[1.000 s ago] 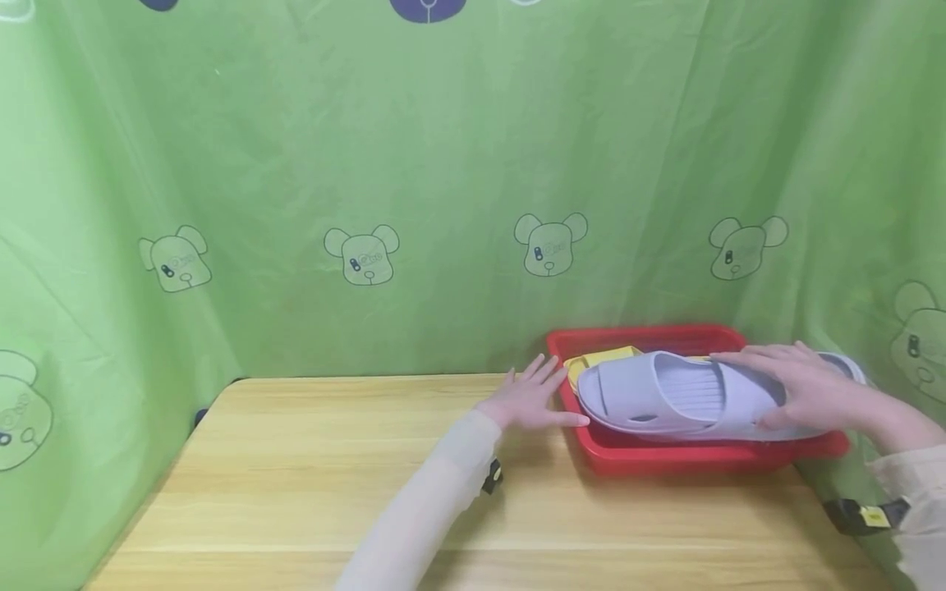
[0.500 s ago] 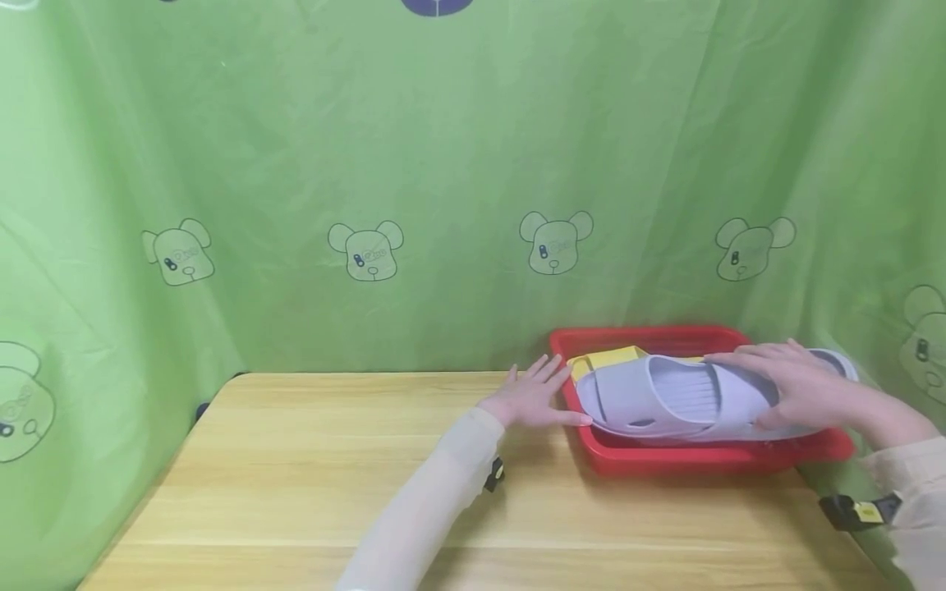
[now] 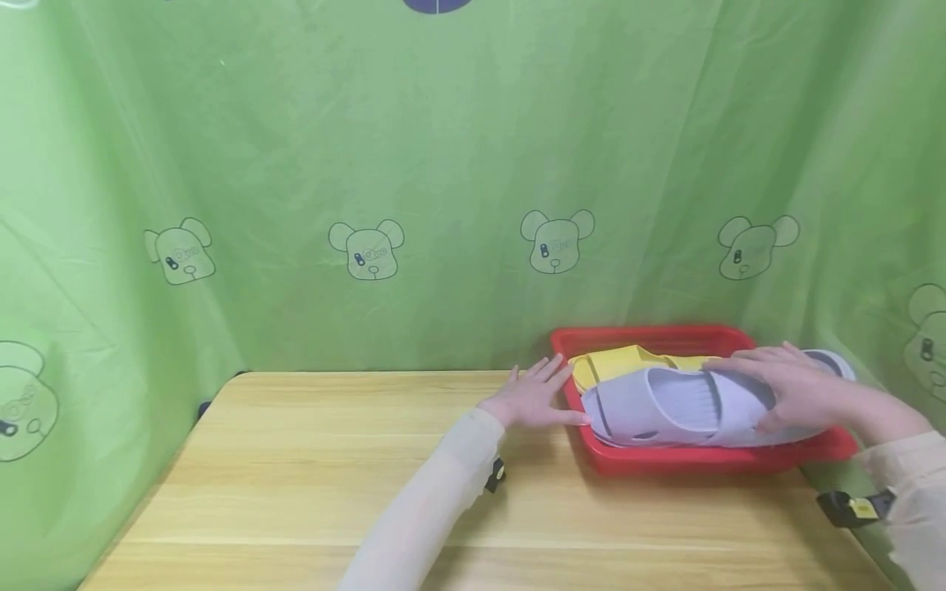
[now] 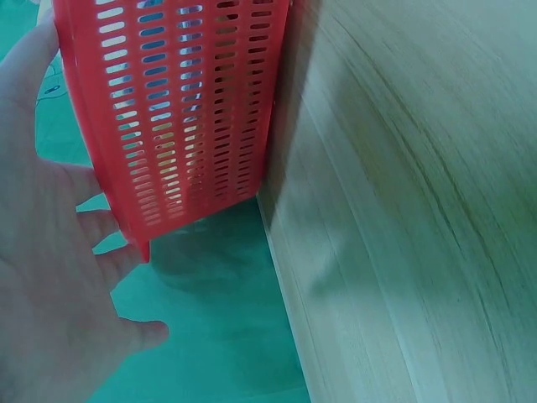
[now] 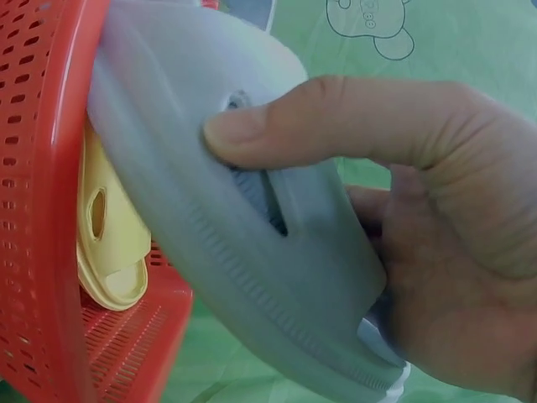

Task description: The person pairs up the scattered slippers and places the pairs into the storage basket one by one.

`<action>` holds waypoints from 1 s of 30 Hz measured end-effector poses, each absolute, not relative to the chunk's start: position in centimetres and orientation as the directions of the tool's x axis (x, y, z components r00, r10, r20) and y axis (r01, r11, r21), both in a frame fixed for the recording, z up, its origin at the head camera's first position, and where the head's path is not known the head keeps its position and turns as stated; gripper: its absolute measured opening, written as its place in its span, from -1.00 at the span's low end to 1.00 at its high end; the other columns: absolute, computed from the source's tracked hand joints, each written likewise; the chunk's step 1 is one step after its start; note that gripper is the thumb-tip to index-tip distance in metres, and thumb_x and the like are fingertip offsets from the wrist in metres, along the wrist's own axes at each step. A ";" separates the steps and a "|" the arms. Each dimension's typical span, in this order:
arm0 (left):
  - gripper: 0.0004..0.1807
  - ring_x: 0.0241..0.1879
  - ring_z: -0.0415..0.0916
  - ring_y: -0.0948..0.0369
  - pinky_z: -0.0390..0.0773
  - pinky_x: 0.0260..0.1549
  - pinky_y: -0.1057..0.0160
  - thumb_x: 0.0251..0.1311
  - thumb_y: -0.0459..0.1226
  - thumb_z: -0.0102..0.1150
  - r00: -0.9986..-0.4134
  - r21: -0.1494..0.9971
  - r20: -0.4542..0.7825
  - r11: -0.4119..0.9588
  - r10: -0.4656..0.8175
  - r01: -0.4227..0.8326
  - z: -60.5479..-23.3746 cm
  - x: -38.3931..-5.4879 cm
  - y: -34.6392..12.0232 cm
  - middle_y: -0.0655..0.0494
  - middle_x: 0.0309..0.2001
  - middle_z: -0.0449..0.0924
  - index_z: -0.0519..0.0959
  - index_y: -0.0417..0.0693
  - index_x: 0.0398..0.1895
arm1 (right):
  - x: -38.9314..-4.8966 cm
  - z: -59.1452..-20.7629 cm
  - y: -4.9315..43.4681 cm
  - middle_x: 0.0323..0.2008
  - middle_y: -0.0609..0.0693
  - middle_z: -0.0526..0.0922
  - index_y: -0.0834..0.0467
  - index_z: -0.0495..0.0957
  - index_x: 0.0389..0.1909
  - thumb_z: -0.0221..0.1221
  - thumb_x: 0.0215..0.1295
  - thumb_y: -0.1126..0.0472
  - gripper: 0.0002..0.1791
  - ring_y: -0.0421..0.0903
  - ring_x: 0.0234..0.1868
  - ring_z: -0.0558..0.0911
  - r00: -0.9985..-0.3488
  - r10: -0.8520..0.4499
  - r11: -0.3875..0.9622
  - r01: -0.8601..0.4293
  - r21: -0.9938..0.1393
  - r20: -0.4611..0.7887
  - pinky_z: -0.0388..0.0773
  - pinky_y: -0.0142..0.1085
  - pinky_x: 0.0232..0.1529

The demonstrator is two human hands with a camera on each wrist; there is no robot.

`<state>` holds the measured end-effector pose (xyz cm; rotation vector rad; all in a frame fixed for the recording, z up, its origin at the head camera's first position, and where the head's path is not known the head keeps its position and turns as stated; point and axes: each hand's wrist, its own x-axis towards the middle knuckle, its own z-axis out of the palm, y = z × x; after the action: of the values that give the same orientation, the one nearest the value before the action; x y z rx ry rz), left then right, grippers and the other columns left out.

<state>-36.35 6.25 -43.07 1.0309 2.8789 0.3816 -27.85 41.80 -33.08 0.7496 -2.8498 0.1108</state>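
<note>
Pale lavender slippers [image 3: 628, 410], showing two straps in line, lie lengthwise over the red basket [image 3: 613, 466] on the right of the table. My right hand [image 3: 805, 390] grips them near their right end. In the right wrist view its thumb [image 5: 243, 134] presses the strap beside a slot, while the other fingers are mostly hidden behind. A yellow slipper [image 3: 617, 361] rests in the basket behind the lavender ones. My left hand [image 3: 528, 398] has its fingers spread at the basket's left rim, and in the left wrist view they reach along the slotted wall.
The wooden table [image 3: 332, 468] stretches left of the basket. A green curtain [image 3: 443, 164] with bear heads hangs behind and at both sides, close to the basket's back and right.
The lavender slippers have moved lower and a little toward the basket's front with my right hand on them, so more of the yellow slipper shows. My left hand stays at the rim.
</note>
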 end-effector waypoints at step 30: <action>0.07 0.58 -0.20 0.06 -0.09 0.45 -0.30 0.11 0.49 -0.17 -0.770 0.311 0.032 0.726 0.637 0.614 -43.1 -36.1 6.3 0.18 0.60 -0.35 -0.31 0.32 0.56 | -27.6 -34.8 40.6 0.21 0.30 0.46 -0.03 0.36 0.30 0.55 -0.48 0.03 0.09 0.37 0.20 0.38 -0.917 -0.379 0.921 -0.361 0.145 0.127 0.17 0.50 0.10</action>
<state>-36.10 6.26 -43.13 1.0336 2.8464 0.4712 -27.58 40.63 -34.80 0.5672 -2.9286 -0.1777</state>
